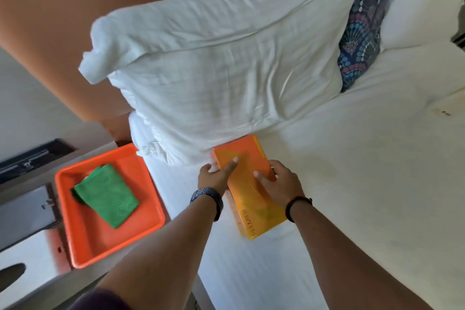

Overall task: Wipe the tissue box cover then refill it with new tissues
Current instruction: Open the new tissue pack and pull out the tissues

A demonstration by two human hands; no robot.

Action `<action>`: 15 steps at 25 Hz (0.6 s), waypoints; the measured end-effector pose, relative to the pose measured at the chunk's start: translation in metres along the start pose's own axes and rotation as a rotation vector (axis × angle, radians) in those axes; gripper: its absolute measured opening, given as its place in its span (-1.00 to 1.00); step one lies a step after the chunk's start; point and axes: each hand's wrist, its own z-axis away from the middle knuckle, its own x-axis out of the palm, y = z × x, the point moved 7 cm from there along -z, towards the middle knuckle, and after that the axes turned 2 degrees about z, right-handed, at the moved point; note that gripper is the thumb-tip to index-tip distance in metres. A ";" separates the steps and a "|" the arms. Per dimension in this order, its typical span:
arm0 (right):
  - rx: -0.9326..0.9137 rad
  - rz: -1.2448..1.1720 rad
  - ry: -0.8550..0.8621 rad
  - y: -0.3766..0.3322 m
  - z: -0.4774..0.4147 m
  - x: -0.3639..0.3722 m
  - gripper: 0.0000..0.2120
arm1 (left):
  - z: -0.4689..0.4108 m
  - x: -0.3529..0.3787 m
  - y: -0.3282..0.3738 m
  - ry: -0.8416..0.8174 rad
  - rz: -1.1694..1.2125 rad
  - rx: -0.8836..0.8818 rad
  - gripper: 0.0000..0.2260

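Observation:
An orange box of new tissues [247, 199] lies flat on the white bed, its far end against a pillow. My left hand [217, 176] grips its left edge, the index finger stretched over the top. My right hand [278, 185] presses on the box's right side with the fingers spread on its top face. A folded green cloth [107, 195] rests in an orange tray [83, 254] on the bedside surface to the left. The silvery tissue box cover [27, 251], with its dark oval slot, sits at the lower left, partly cut off by the frame edge.
A large white pillow [221, 63] leans on the brown headboard [75, 7]. A patterned dark cushion [362, 30] and a second white pillow [425, 2] stand at the upper right. The white bed sheet [364, 184] spreads to the right. A dark flat panel [25, 209] lies left of the tray.

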 end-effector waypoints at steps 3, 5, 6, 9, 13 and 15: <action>-0.142 -0.083 0.164 -0.042 0.017 -0.025 -0.46 | 0.019 -0.008 0.045 0.018 -0.086 0.207 -0.36; -0.281 -0.152 0.285 -0.089 0.034 -0.061 -0.40 | 0.055 -0.015 0.098 -0.002 -0.125 0.424 -0.43; -0.363 -0.180 0.314 -0.119 0.043 -0.080 -0.37 | 0.077 -0.021 0.131 -0.022 -0.137 0.543 -0.44; -0.615 -0.230 0.401 -0.225 0.073 -0.146 -0.29 | 0.156 -0.045 0.243 -0.097 -0.125 0.873 -0.37; -0.927 -0.332 0.581 -0.376 0.143 -0.240 -0.28 | 0.294 -0.090 0.394 0.010 -0.255 1.434 -0.20; -1.084 -0.383 0.635 -0.446 0.189 -0.282 -0.25 | 0.364 -0.120 0.453 0.057 -0.318 1.641 -0.20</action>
